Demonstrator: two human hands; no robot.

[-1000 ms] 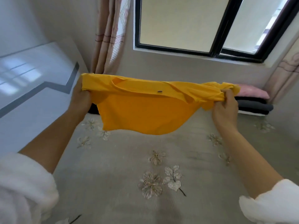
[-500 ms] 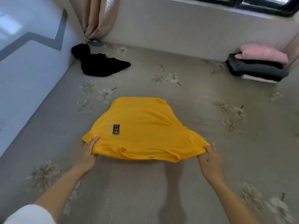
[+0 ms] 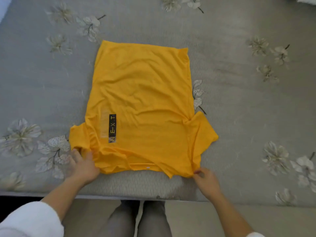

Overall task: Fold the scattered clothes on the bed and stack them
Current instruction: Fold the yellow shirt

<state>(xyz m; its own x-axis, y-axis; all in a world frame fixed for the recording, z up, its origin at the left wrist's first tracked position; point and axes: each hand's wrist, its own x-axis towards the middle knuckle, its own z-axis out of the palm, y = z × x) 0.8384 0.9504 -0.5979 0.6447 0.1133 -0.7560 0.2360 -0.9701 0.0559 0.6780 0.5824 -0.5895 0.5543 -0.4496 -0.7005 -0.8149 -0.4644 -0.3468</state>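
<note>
Spread collar-nearest on the floral bedspread (image 3: 239, 103): yellow T-shirt (image 3: 142, 100), right hand (image 3: 206, 181) pinching its near right corner, left hand (image 3: 83, 165) on the bunched left shoulder, grip unclear. Best to draw both corners apart, flattening that sleeve before folding sides in.

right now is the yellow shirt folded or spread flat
Spread, not folded: the yellow shirt lies flat on the bed, both sleeves out to the sides.

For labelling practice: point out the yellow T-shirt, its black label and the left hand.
yellow T-shirt (image 3: 145, 100): head view, mid-body.
black label (image 3: 112, 128): head view, its centre.
left hand (image 3: 84, 165): head view, back of hand.
</note>
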